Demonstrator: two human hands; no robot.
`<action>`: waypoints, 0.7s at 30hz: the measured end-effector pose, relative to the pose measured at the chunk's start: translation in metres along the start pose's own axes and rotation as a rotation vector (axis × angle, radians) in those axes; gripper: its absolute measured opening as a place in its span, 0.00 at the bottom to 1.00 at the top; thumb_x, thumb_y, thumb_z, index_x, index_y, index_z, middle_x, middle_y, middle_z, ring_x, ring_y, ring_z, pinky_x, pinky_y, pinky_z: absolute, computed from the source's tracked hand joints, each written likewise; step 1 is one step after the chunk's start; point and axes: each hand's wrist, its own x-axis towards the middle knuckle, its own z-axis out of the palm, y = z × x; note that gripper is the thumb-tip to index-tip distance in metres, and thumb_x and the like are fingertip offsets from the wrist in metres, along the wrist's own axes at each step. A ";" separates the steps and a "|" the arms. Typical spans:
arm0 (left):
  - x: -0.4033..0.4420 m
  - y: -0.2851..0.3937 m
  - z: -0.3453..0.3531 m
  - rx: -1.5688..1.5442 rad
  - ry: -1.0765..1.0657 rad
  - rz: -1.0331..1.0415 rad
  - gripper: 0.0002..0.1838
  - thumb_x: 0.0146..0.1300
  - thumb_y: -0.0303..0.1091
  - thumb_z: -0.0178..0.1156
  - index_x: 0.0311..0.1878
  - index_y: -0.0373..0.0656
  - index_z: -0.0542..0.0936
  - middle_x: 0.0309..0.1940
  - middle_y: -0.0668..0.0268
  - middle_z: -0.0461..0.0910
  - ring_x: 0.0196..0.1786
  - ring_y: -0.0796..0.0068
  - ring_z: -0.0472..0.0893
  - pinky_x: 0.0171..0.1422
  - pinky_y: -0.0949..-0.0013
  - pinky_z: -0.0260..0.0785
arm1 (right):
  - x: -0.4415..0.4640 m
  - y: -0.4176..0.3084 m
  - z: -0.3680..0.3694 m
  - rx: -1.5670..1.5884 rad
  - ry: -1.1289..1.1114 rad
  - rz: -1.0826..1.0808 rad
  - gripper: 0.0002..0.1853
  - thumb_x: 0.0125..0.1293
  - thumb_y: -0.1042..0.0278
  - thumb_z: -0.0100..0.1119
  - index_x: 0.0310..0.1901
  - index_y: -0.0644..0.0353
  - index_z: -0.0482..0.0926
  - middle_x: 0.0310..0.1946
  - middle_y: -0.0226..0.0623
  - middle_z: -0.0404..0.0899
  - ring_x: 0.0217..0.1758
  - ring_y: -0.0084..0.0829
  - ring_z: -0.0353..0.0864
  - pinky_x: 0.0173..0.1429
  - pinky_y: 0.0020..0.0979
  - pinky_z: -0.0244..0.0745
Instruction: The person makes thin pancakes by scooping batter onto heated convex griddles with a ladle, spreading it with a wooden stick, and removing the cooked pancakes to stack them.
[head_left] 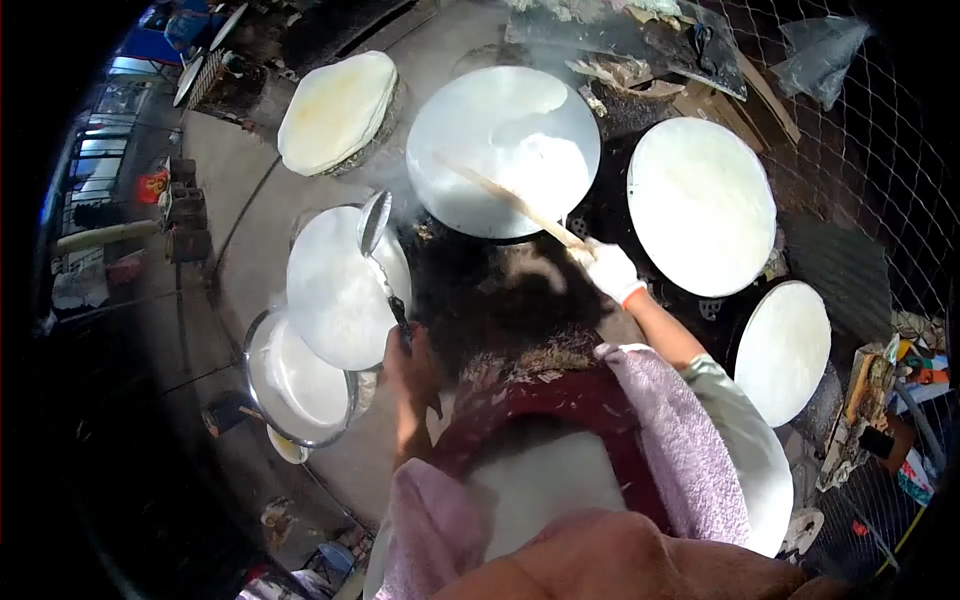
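My left hand [410,368], bare, is wrapped round the dark handle of a metal ladle [375,225], whose bowl is raised over the edge of a round white disc [345,290]. In a white glove, my right hand [608,270] grips a wooden stick [500,192]. The stick's far end reaches over a large round griddle [450,140], where white batter [545,165] is spread unevenly. Below the disc at the left stands a metal-rimmed basin [300,385] of white liquid.
A stack of round flatbreads [338,112] lies at the upper left. Two more round white-topped plates [700,205] [783,352] stand at the right. Wire netting [880,130] and wooden boards [765,95] are beyond them. Faint steam hangs near the griddle.
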 end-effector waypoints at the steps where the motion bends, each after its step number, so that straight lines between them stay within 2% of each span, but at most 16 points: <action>1: -0.004 0.009 0.002 -0.049 -0.011 -0.023 0.08 0.68 0.34 0.56 0.40 0.38 0.77 0.24 0.70 0.74 0.26 0.81 0.70 0.31 0.73 0.64 | -0.001 0.014 0.001 -0.060 0.038 -0.011 0.26 0.67 0.39 0.48 0.39 0.60 0.77 0.30 0.56 0.80 0.36 0.55 0.80 0.39 0.49 0.73; 2: -0.007 0.018 0.005 -0.097 -0.021 -0.047 0.08 0.69 0.34 0.56 0.40 0.39 0.77 0.23 0.73 0.73 0.25 0.84 0.69 0.28 0.76 0.62 | 0.005 0.018 -0.012 -0.061 0.088 0.011 0.26 0.68 0.39 0.48 0.39 0.60 0.77 0.27 0.55 0.79 0.32 0.56 0.80 0.37 0.50 0.73; 3: -0.010 0.026 0.008 -0.112 -0.019 -0.095 0.08 0.69 0.34 0.57 0.40 0.39 0.77 0.22 0.73 0.72 0.24 0.85 0.68 0.28 0.76 0.61 | 0.026 0.025 -0.019 -0.030 0.103 0.082 0.26 0.68 0.40 0.47 0.38 0.61 0.76 0.27 0.56 0.79 0.33 0.57 0.80 0.38 0.51 0.72; 4: -0.011 0.033 0.011 -0.127 -0.019 -0.142 0.08 0.69 0.34 0.57 0.40 0.39 0.77 0.21 0.74 0.72 0.23 0.85 0.68 0.27 0.77 0.60 | 0.040 0.018 -0.033 0.081 0.187 0.051 0.26 0.69 0.42 0.46 0.38 0.63 0.74 0.27 0.57 0.79 0.35 0.58 0.79 0.40 0.52 0.72; 5: -0.011 0.037 0.014 -0.144 -0.018 -0.188 0.08 0.69 0.34 0.57 0.40 0.39 0.76 0.21 0.75 0.71 0.23 0.86 0.67 0.26 0.77 0.59 | 0.065 0.023 -0.035 -0.043 0.205 0.108 0.27 0.70 0.42 0.44 0.37 0.63 0.76 0.31 0.59 0.79 0.40 0.59 0.79 0.43 0.50 0.72; 7: -0.006 0.035 0.022 -0.144 -0.014 -0.179 0.08 0.69 0.34 0.57 0.41 0.39 0.76 0.21 0.76 0.71 0.22 0.87 0.67 0.25 0.78 0.58 | 0.090 0.003 -0.054 -0.059 0.245 0.107 0.29 0.71 0.41 0.43 0.37 0.64 0.77 0.34 0.60 0.80 0.42 0.58 0.79 0.44 0.49 0.73; 9: -0.002 0.029 0.023 -0.109 -0.031 -0.135 0.06 0.69 0.33 0.55 0.41 0.40 0.75 0.19 0.77 0.69 0.20 0.88 0.64 0.22 0.79 0.54 | 0.074 -0.024 -0.063 -0.010 0.176 0.125 0.30 0.70 0.40 0.42 0.38 0.64 0.79 0.36 0.60 0.80 0.43 0.58 0.79 0.46 0.49 0.73; 10: 0.001 0.024 0.026 -0.087 -0.043 -0.096 0.05 0.70 0.32 0.54 0.42 0.41 0.74 0.18 0.77 0.67 0.17 0.88 0.62 0.20 0.79 0.51 | 0.065 -0.007 -0.045 0.089 0.114 0.062 0.30 0.70 0.40 0.42 0.42 0.65 0.78 0.36 0.60 0.80 0.41 0.59 0.80 0.47 0.49 0.73; 11: 0.002 0.017 0.028 -0.065 -0.053 -0.060 0.04 0.71 0.31 0.52 0.42 0.42 0.73 0.17 0.78 0.65 0.15 0.89 0.60 0.18 0.78 0.48 | 0.052 0.012 -0.025 -0.017 0.082 0.037 0.30 0.71 0.41 0.42 0.53 0.64 0.76 0.38 0.58 0.80 0.40 0.57 0.81 0.47 0.48 0.74; 13: 0.007 0.007 0.032 -0.061 -0.023 -0.035 0.04 0.71 0.31 0.52 0.43 0.41 0.73 0.17 0.76 0.66 0.15 0.88 0.60 0.18 0.78 0.49 | 0.033 0.024 -0.015 -0.112 0.085 0.150 0.32 0.72 0.42 0.41 0.64 0.63 0.67 0.37 0.57 0.81 0.40 0.55 0.82 0.45 0.47 0.75; 14: 0.005 0.015 0.032 -0.066 -0.032 -0.068 0.04 0.72 0.30 0.51 0.43 0.40 0.73 0.17 0.76 0.66 0.15 0.88 0.60 0.18 0.78 0.49 | 0.038 0.030 -0.015 -0.042 0.191 0.089 0.34 0.72 0.44 0.41 0.70 0.63 0.59 0.38 0.57 0.81 0.39 0.53 0.82 0.43 0.46 0.76; 15: 0.004 0.019 0.030 -0.069 -0.042 -0.100 0.05 0.72 0.30 0.51 0.43 0.40 0.73 0.17 0.76 0.67 0.15 0.88 0.61 0.19 0.78 0.49 | 0.050 0.013 -0.035 -0.034 0.170 0.122 0.35 0.72 0.44 0.41 0.70 0.64 0.58 0.38 0.58 0.81 0.39 0.54 0.82 0.43 0.47 0.76; 17: 0.003 0.012 0.028 -0.022 -0.029 -0.072 0.05 0.71 0.31 0.52 0.42 0.40 0.73 0.17 0.76 0.66 0.15 0.88 0.61 0.19 0.79 0.50 | 0.095 -0.005 -0.061 -0.245 0.129 0.200 0.35 0.71 0.45 0.43 0.69 0.64 0.58 0.40 0.57 0.81 0.42 0.54 0.81 0.46 0.47 0.75; 20: -0.004 0.014 0.027 -0.004 -0.011 0.014 0.05 0.70 0.31 0.53 0.42 0.40 0.73 0.18 0.77 0.66 0.15 0.89 0.61 0.19 0.80 0.50 | 0.179 -0.005 -0.078 -0.262 0.170 0.140 0.33 0.70 0.47 0.44 0.68 0.64 0.59 0.43 0.55 0.81 0.46 0.53 0.81 0.50 0.47 0.75; 21: -0.006 0.017 0.026 -0.056 -0.006 -0.048 0.05 0.70 0.31 0.53 0.42 0.40 0.73 0.18 0.77 0.66 0.16 0.89 0.61 0.20 0.80 0.50 | 0.199 -0.017 -0.090 -0.292 0.160 0.118 0.33 0.70 0.49 0.44 0.68 0.64 0.59 0.45 0.55 0.80 0.47 0.52 0.80 0.52 0.46 0.74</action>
